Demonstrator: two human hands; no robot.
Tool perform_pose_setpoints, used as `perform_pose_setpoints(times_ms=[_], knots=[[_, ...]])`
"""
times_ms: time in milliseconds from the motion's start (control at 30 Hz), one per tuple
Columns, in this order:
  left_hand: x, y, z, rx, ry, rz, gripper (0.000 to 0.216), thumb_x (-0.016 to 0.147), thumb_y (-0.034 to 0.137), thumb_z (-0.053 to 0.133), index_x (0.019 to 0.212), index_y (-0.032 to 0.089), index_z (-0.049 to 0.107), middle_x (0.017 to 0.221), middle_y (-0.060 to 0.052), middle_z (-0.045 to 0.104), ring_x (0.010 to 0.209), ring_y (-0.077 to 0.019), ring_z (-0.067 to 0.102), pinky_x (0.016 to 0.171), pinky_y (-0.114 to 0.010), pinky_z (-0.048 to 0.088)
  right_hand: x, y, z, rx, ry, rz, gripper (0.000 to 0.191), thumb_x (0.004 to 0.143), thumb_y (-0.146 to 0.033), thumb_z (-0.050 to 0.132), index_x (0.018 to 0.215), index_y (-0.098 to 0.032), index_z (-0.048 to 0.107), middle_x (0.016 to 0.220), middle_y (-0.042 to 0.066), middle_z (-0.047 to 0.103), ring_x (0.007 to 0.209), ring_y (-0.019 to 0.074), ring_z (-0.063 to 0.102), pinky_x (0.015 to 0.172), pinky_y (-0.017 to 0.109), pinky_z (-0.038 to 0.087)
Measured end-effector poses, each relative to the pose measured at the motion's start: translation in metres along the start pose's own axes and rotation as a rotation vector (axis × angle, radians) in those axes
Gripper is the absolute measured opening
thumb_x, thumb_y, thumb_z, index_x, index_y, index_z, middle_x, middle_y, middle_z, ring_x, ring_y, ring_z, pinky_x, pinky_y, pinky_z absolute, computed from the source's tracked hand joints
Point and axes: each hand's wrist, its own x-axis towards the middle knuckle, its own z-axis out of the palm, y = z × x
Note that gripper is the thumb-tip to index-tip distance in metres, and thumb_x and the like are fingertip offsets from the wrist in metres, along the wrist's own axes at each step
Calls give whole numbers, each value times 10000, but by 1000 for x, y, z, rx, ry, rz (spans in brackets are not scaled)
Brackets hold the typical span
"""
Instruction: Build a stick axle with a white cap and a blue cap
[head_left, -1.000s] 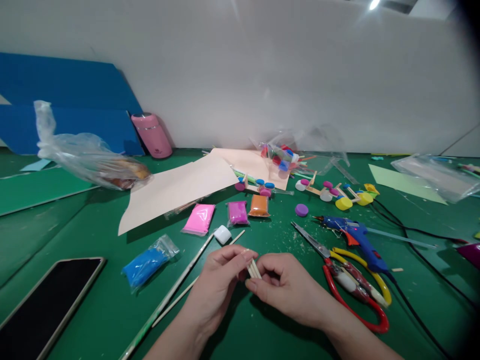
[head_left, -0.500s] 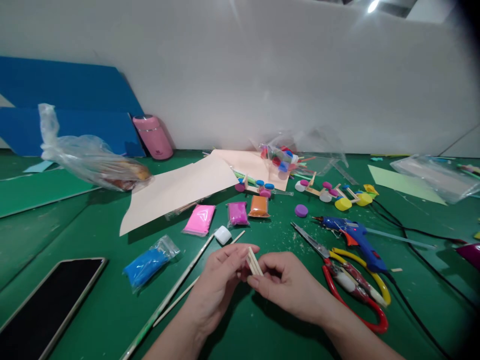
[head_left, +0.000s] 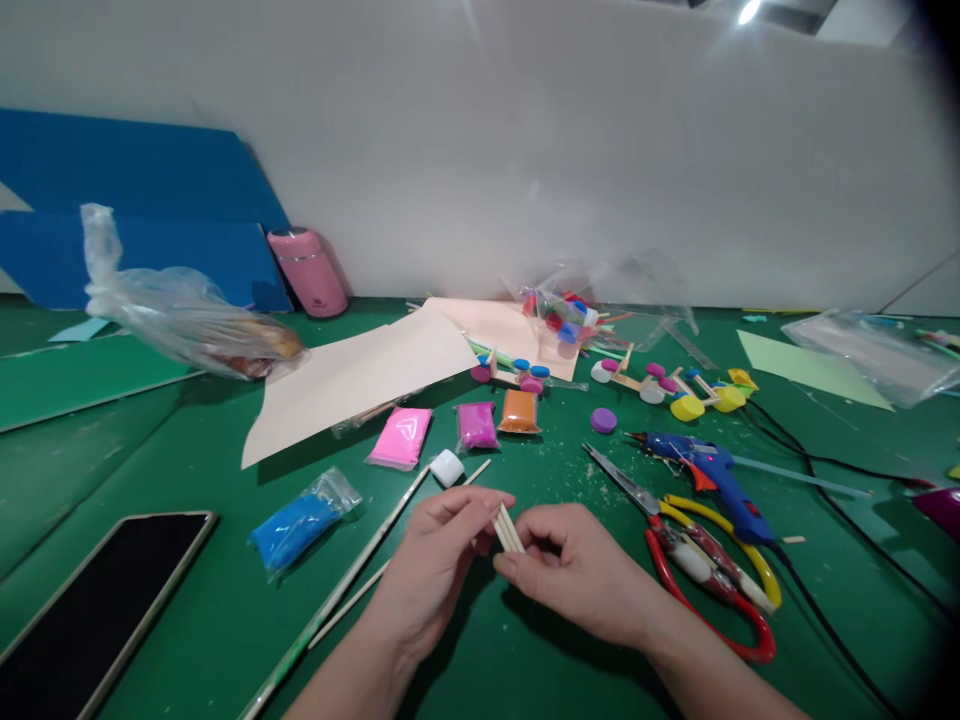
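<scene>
A small bundle of short wooden sticks (head_left: 509, 528) is pinched between my two hands above the table. My left hand (head_left: 442, 545) grips the upper end, thumb on top. Fingers of my right hand (head_left: 574, 570) close on the lower end; some fingertips are hidden behind the sticks. Beyond my left hand lie a white cap (head_left: 448, 468) and a long thin wooden stick (head_left: 349, 603). Right of my right hand are scissors (head_left: 652, 530) with red and yellow handles, and a blue glue gun (head_left: 705, 465).
Packets of pink clay (head_left: 401, 438), purple clay (head_left: 477, 426), orange clay (head_left: 519, 411) and blue clay (head_left: 300, 525) lie around. A phone (head_left: 97, 610) is at left. Small wheeled stick models (head_left: 517, 376) stand at the back, near a pink bottle (head_left: 309, 272). Black cords (head_left: 832, 620) cross the right side.
Both hands keep nearly the same pose on the sticks. The view has shifted very slightly; nothing on the table has visibly moved.
</scene>
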Motion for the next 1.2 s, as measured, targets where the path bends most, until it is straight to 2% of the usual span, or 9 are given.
perform_pose_setpoints(times_ms=[267, 433, 567, 633, 733, 867, 933, 1100, 1200], knots=[[-1, 2, 1, -17, 25, 16, 134, 682, 260, 650, 675, 129, 683, 550, 5, 555, 526, -78, 451, 523, -190, 341, 0, 1, -4, 16, -29, -58, 252, 777, -316, 539, 599, -138, 527, 526, -67, 333, 488, 66, 299, 437, 195, 211], [-1, 6, 3, -49, 38, 38, 125, 683, 233, 643, 635, 118, 648, 509, 25, 505, 499, -65, 405, 508, -179, 329, -1, 2, -10, 89, -38, -97, 472, 886, -439, 321, 762, -115, 641, 586, -10, 498, 534, 87, 412, 490, 199, 289], [-1, 7, 3, -59, 31, 50, 139, 691, 219, 631, 592, 121, 620, 495, 32, 485, 491, -66, 391, 502, -182, 324, -1, 4, -10, 128, -24, -77, 559, 896, -479, 243, 754, -125, 652, 573, 0, 513, 522, 94, 415, 496, 209, 301], [-1, 8, 3, -69, 40, 56, 149, 685, 212, 632, 568, 122, 609, 490, 34, 477, 487, -64, 383, 491, -178, 314, 1, 7, -10, 148, 24, -70, 551, 890, -495, 237, 758, -133, 630, 579, -3, 501, 507, 95, 398, 477, 213, 294], [0, 8, 3, -72, 70, 61, 144, 676, 216, 640, 570, 123, 614, 488, 36, 473, 487, -61, 376, 479, -170, 298, 4, 11, -11, 193, 219, -65, 407, 879, -473, 318, 777, -159, 557, 619, -16, 484, 509, 93, 394, 469, 205, 306], [0, 7, 2, -56, 95, 54, 156, 674, 256, 651, 593, 124, 628, 489, 38, 470, 489, -63, 381, 486, -172, 300, 5, 13, -17, 92, 384, -79, 425, 873, -445, 360, 552, -178, 439, 492, -42, 388, 471, 92, 367, 452, 207, 289], [1, 6, 2, -43, 109, 52, 170, 664, 270, 658, 582, 125, 623, 486, 38, 471, 488, -65, 384, 487, -175, 303, 4, 10, -18, 49, 352, -101, 430, 864, -436, 383, 516, -183, 396, 478, -50, 348, 468, 90, 340, 448, 210, 272], [1, 6, 2, -14, 116, 49, 146, 650, 244, 668, 575, 129, 618, 488, 41, 481, 486, -63, 386, 481, -171, 301, 2, 3, -11, 43, 117, -82, 260, 828, -356, 466, 660, -161, 505, 583, -42, 404, 544, 91, 358, 487, 199, 289], [0, 6, 3, -20, 93, 48, 163, 682, 259, 651, 594, 124, 629, 503, 33, 491, 497, -63, 390, 491, -167, 314, 3, 2, -7, 10, 105, -79, 251, 811, -325, 483, 625, -159, 507, 570, -42, 409, 536, 90, 352, 495, 201, 290]])
